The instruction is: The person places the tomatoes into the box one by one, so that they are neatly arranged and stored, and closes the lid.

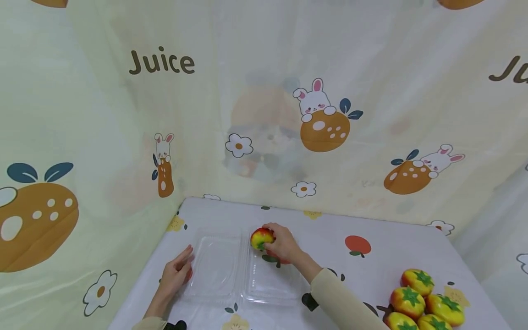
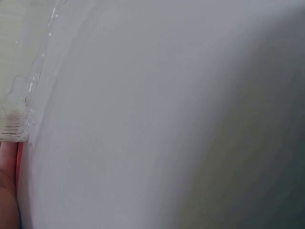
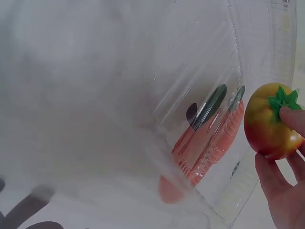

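A clear plastic clamshell box (image 1: 216, 268) lies opened flat on the table, its two halves side by side. My right hand (image 1: 284, 245) grips a red-and-yellow persimmon (image 1: 261, 238) with a green leafy top, over the far end of the right half. In the right wrist view, the thumb presses by the green top of the persimmon (image 3: 269, 124) and fingers sit beneath it. My left hand (image 1: 175, 273) rests at the outer edge of the left half, fingers fairly straight. Only a sliver of that hand (image 2: 7, 186) shows in the left wrist view, beside the clear plastic.
Several more persimmons (image 1: 408, 301) sit in a cluster at the table's front right. The white tablecloth (image 1: 326, 256) has printed fruit and flowers. Printed curtains (image 1: 264, 59) stand behind and to the left of the table.
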Available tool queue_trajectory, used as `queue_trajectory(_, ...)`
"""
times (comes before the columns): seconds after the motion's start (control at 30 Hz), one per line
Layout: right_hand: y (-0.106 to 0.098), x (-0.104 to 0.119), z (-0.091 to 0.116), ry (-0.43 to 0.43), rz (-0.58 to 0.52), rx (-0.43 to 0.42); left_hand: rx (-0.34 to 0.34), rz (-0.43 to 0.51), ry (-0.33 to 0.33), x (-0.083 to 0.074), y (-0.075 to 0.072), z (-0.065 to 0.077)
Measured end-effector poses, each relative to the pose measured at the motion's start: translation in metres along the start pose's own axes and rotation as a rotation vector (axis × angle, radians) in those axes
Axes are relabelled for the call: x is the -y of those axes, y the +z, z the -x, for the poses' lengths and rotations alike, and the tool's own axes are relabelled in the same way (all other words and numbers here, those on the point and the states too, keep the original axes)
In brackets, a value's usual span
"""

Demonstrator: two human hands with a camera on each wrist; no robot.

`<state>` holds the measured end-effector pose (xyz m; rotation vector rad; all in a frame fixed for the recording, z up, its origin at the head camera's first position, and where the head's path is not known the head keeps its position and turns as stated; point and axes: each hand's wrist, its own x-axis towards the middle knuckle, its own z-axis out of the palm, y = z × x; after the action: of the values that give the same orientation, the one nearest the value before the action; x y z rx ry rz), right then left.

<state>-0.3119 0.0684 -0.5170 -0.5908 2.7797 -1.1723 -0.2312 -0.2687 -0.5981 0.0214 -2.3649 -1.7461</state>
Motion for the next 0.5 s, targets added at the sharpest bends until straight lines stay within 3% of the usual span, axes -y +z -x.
queue_trajectory(0.17,-0.0013,0.0030,-0.0018,-0.003,0.035,0.008,-0.004,-0.019,0.024,-0.0016,-0.0007,-0.0045)
queue_trajectory(0.3,0.0003,0.0018,-0.0002,0.019,0.045,0.023,-0.008,-0.070,-0.005,-0.0014,-0.0005,-0.0042)
queue_trajectory(0.5,0.0025,-0.0030,-0.0012,0.019,0.045,0.024,0.001,-0.060,-0.025,-0.0015,0.0000,-0.0026)
